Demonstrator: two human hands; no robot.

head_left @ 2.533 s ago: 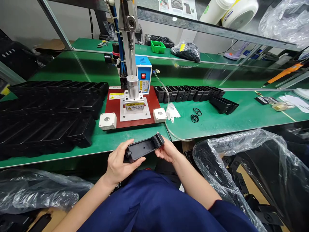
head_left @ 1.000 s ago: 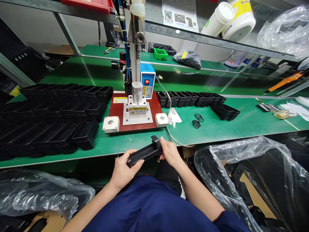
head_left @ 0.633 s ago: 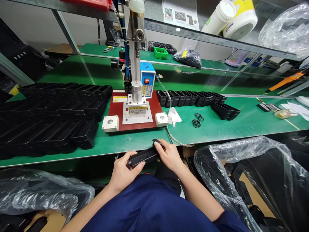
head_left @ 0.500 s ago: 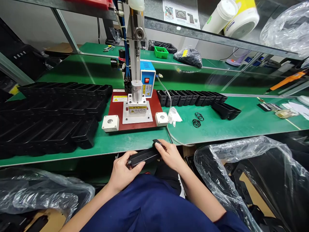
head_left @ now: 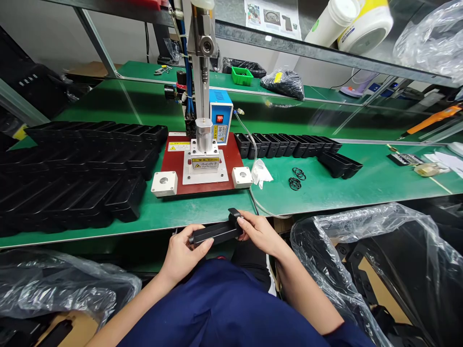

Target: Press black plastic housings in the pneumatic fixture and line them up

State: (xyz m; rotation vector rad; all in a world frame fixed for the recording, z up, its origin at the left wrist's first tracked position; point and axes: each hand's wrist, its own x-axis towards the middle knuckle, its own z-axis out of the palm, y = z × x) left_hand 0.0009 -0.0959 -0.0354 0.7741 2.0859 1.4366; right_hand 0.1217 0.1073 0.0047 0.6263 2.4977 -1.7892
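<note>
A long black plastic part (head_left: 217,232) is held between both hands, just off the bench's front edge. My left hand (head_left: 183,253) grips its left end, with the thumb on top. At the other end, my right hand (head_left: 258,232) closes on the part beside a raised black piece (head_left: 234,214). Beyond the hands stands a press (head_left: 204,140) on a red base, with a white button box at each front corner. Two small groups of black rings (head_left: 294,183) lie to the right, near a crumpled white tissue (head_left: 261,173).
Rows of black housings (head_left: 123,197) cover the bench's left side, and a shorter row (head_left: 285,146) stands right of the blue box (head_left: 221,115). Plastic-lined bins (head_left: 325,241) flank the lap. An orange screwdriver (head_left: 434,120) hangs at the right.
My right hand has shifted slightly right and down around its end of the part, and the raised black piece shows more. My left hand has moved a little left. The view has shifted slightly.
</note>
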